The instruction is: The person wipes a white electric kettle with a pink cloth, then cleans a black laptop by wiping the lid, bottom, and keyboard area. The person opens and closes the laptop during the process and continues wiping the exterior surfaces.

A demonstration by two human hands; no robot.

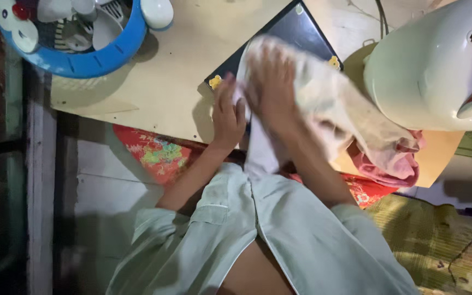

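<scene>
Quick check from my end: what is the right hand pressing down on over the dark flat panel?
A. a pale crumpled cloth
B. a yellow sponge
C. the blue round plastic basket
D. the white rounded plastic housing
A: the right hand lies flat on a pale crumpled cloth spread over the dark flat rectangular panel, while the left hand rests at the panel's near edge.

The right hand [271,82] is pressing a pale cloth [334,104] flat onto a dark tablet [296,30] lying on the table [170,82], while the left hand [228,114] is steadying the tablet's near edge. A blue basket [91,57] is sitting well left of the tablet.
</scene>
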